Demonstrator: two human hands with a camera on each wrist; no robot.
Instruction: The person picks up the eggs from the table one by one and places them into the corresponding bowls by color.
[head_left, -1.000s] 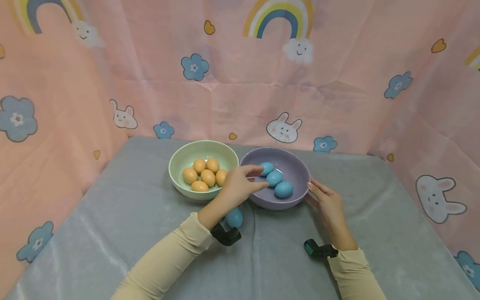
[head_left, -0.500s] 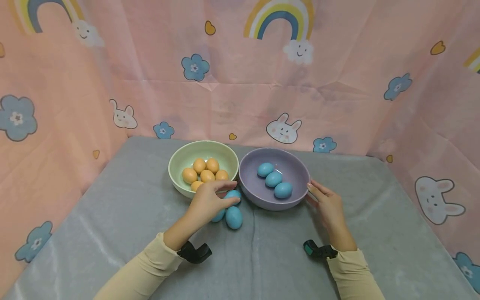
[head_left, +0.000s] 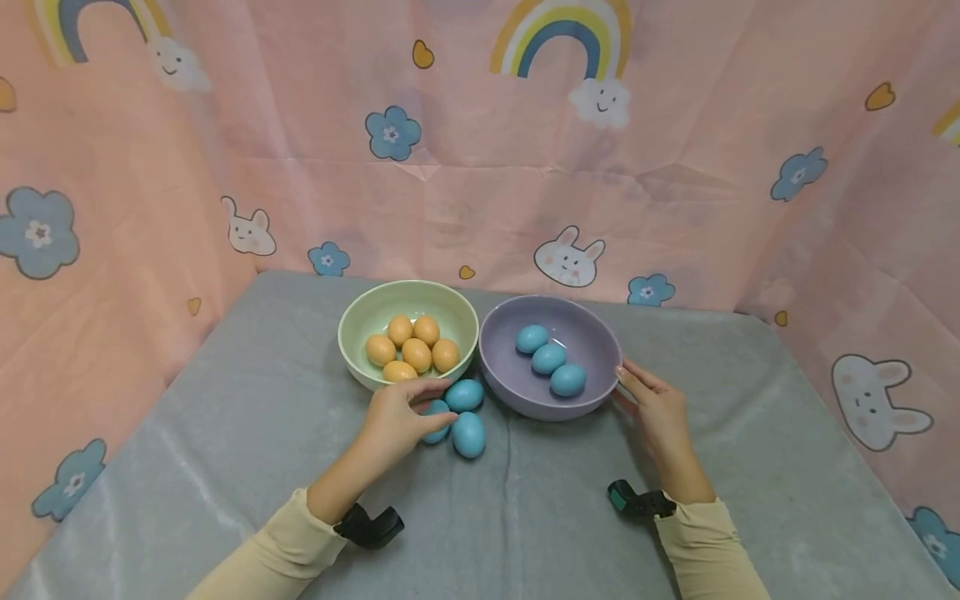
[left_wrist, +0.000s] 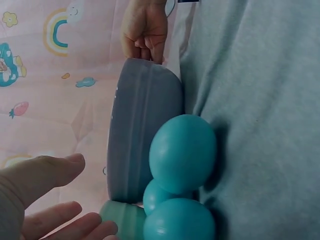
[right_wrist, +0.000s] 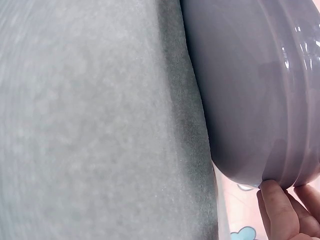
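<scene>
My left hand (head_left: pixel 393 417) hovers just left of three blue eggs on the cloth, thumb and fingers spread apart with nothing between them. Of these eggs, one (head_left: pixel 468 435) lies in front, one (head_left: pixel 464 395) behind, and one (head_left: pixel 436 422) is partly hidden by the thumb. In the left wrist view the blue egg (left_wrist: pixel 183 153) stands beyond the fingers. My right hand (head_left: pixel 660 421) holds the right edge of the purple bowl (head_left: pixel 517 398), thumb at the rim. Three blue eggs (head_left: pixel 549 359) sit inside it. Fingertips (right_wrist: pixel 276 195) meet the bowl's side in the right wrist view.
A light green bowl (head_left: pixel 356 354) with several orange eggs (head_left: pixel 416 355) stands left of the purple bowl, close against it. Both are on a grey cloth (head_left: pixel 555 517). A pink patterned curtain (head_left: pixel 465 200) rises behind and at both sides.
My left hand has moved from above the purple bowl, left and toward me, to the loose blue eggs, which are now uncovered. My right hand has stayed at the bowl's edge.
</scene>
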